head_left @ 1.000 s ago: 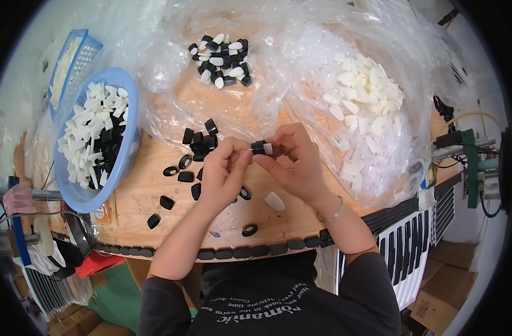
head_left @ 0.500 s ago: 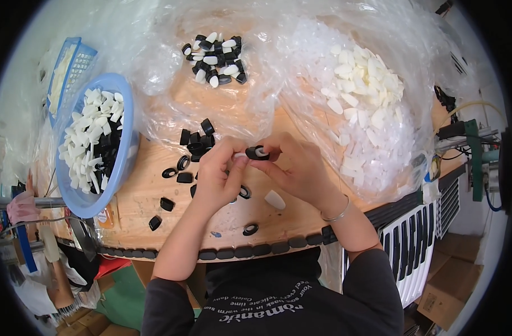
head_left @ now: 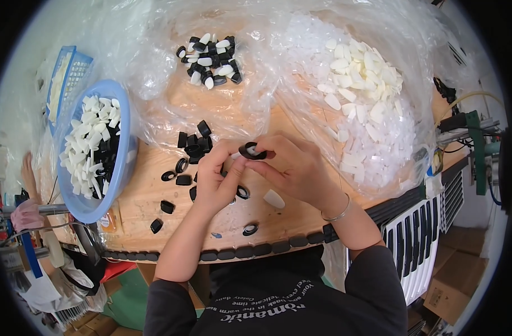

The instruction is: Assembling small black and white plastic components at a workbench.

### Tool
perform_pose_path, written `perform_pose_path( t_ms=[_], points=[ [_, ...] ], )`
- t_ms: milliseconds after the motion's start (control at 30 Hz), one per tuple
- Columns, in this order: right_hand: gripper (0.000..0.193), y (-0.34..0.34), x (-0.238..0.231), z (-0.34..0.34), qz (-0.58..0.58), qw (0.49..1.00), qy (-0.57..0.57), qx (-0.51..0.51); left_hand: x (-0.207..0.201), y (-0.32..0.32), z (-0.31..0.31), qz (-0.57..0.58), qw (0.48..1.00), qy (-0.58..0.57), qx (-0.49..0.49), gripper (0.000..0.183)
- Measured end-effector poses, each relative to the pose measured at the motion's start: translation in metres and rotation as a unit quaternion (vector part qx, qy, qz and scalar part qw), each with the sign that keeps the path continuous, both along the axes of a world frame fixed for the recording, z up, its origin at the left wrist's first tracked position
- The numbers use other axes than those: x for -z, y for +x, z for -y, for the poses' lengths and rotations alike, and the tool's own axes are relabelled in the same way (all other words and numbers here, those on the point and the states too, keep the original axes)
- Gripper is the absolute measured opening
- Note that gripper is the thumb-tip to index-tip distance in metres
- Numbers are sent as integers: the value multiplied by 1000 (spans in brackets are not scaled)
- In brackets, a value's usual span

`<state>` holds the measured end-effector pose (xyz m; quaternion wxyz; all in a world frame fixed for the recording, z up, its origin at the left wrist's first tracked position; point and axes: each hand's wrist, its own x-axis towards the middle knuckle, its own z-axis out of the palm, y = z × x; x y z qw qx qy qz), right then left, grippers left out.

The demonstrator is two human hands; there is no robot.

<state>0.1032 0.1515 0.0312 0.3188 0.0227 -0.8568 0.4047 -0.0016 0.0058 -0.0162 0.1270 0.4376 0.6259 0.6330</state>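
Observation:
Over the middle of the table my hands meet around a small black oval ring (head_left: 246, 151). The thumb and fingers of my right hand (head_left: 292, 171) pinch the ring, and a pale bit shows inside its opening. My left hand (head_left: 215, 171) is closed at the ring's left side, with a small whitish piece partly showing between thumb and fingers. Loose black rings and caps (head_left: 194, 147) lie just left of my left hand. A flat white oval piece (head_left: 274, 199) rests on the wood below my right hand, and a black ring (head_left: 250, 229) lies nearer the front edge.
On the left stand a blue basin (head_left: 131, 151) of white and black pieces and a blue basket (head_left: 79, 70). Beyond my hands is a black-and-white pile (head_left: 211, 59). White ovals (head_left: 368, 73) lie on clear plastic (head_left: 261, 89) at right. Another person's hand (head_left: 29, 173) shows far left.
The black ring has turned between my fingers, so its opening now faces more upward. My hands stay nearly in place. Another person's hand has come into view at the far left.

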Motion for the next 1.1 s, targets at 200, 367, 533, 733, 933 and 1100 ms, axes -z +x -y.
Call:
perform_pose_path(
  t_ms=[200, 367, 533, 733, 933, 1100],
  points=[
    [23, -2, 6, -1, -42, 998, -21, -50, -5, 4, -2, -8, 999, 14, -34, 17],
    [20, -2, 3, -1, 3, 992, -113, -63, -10, 2, -2, -42, 998, 9, -53, 18],
    [18, -2, 6, -4, -11, 994, -69, -89, -15, 3, 0, -108, 992, -13, -57, 21],
    [19, -2, 6, 1, -36, 997, -48, -46, -15, 3, 1, -116, 993, -1, -26, 20],
    [18, -1, 3, 6, -69, 993, -84, -55, -6, 8, 1, 28, 999, 31, 21, 19],
    [18, 0, 2, 3, -85, 996, 31, -20, -18, 11, -4, -64, 995, 25, -66, 22]
  ],
)
